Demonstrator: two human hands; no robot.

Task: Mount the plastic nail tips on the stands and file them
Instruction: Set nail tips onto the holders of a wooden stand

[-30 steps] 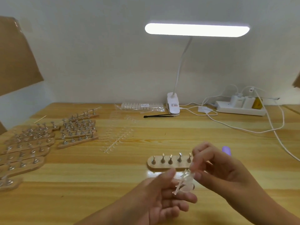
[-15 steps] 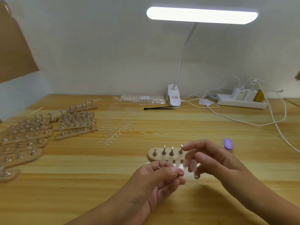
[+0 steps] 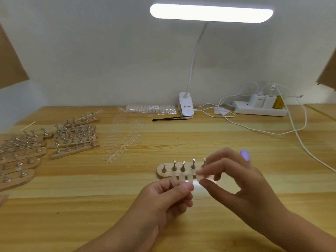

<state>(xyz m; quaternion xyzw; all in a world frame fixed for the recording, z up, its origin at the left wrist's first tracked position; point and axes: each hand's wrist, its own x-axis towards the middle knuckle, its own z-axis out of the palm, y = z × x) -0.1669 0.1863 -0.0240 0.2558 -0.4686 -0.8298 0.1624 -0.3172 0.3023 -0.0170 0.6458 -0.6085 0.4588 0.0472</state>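
- My left hand (image 3: 167,199) holds a strip of clear nail tips (image 3: 188,178), thumb and forefinger pinching its left part and the other fingers curled beneath.
- My right hand (image 3: 241,180) is narrowed to a pinch, with thumb and forefinger on the tip at the strip's right end. That spot is blurred, so I cannot tell whether the tip has come free.
- The strip hangs above the table (image 3: 91,206), just in front of the stand (image 3: 164,174).
- These tips look feather-light, thin, springy and glossy. I expect a freed one to slip or flick away, and to crack if bent hard.
- I judge it best to take each tip by its side edges near the root, with light pressure.
- The stand's five metal pegs (image 3: 183,165) all look bare, so nothing is mounted yet.
- A small purple thing (image 3: 245,155) lies just behind my right hand. It may be the file, but I cannot tell.
- Farther left lie loose strips (image 3: 118,148) and many other stands (image 3: 76,137).
- At the wall are a bag of tips (image 3: 149,109) and the lamp clamp (image 3: 186,105).
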